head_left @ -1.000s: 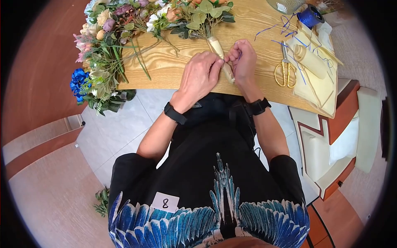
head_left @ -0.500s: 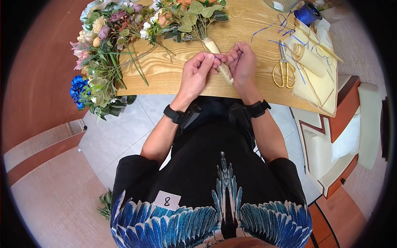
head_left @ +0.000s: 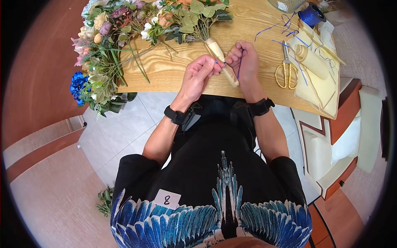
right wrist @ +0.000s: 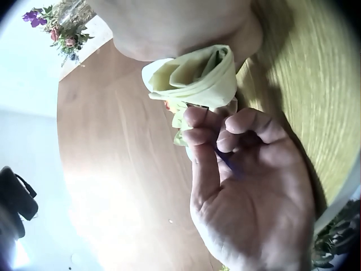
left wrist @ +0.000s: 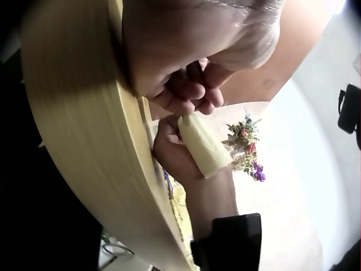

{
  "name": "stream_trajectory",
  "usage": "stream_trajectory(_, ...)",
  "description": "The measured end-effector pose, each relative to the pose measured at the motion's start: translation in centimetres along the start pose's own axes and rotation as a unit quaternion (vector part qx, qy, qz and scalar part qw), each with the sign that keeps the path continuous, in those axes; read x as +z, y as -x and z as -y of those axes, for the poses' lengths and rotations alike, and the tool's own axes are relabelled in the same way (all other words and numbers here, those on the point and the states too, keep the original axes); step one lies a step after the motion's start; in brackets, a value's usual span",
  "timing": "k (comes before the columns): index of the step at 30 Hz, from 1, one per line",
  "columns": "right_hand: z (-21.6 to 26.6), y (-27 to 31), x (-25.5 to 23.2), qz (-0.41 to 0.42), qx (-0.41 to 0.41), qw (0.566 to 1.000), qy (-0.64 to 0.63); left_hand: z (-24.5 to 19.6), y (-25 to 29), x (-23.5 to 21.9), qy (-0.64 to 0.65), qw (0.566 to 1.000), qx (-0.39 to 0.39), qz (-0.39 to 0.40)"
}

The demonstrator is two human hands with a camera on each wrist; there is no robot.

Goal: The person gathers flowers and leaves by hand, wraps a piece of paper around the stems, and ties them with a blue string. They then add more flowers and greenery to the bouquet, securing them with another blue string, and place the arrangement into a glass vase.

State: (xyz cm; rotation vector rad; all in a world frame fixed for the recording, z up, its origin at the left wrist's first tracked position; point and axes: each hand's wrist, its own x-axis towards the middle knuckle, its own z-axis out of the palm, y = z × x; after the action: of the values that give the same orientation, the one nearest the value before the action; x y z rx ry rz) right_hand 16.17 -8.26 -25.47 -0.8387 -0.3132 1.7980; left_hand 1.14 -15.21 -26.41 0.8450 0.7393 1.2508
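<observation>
A bunch of flower stems wrapped in cream paper lies slantwise on the table, its leafy end pointing away from me. My left hand pinches one end of a thin blue ribbon between thumb and index finger, just left of the wrap. On the other side, my right hand curls its fingers round the ribbon, and a length of blue ribbon crosses its palm in the right wrist view. The rolled paper end shows close to both hands there. In the left wrist view the wrap overlaps the right hand.
Gold-handled scissors lie to the right, by cream paper sheets and a paper roll. Behind them stands a blue ribbon spool with loose ribbon trailing. Artificial flowers crowd the table's left side, with a blue bloom at its edge.
My left hand has drawn back to the left from the wrap, its fingertips now pinching the ribbon. The right hand stays close beside the wrap with its fingers curled.
</observation>
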Motion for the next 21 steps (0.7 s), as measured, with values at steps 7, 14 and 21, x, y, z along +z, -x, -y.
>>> stream_trajectory(7, 1.3, 0.9, 1.6, 0.031, -0.036, 0.998, 0.03, -0.5, -0.3, -0.6, -0.057, 0.998, 0.02, 0.016)
stream_trajectory(14, 1.1, -0.5, -0.1, 0.065, 0.059, 0.995, -0.054, -0.9, 0.2, -0.8, -0.091, 0.995, 0.026, 0.042)
stream_trajectory(21, 1.8, 0.9, 0.3, 0.103, -0.032, 0.992, -0.069, -2.4, -0.4, 0.4, 0.055, 0.997, -0.003, 0.055)
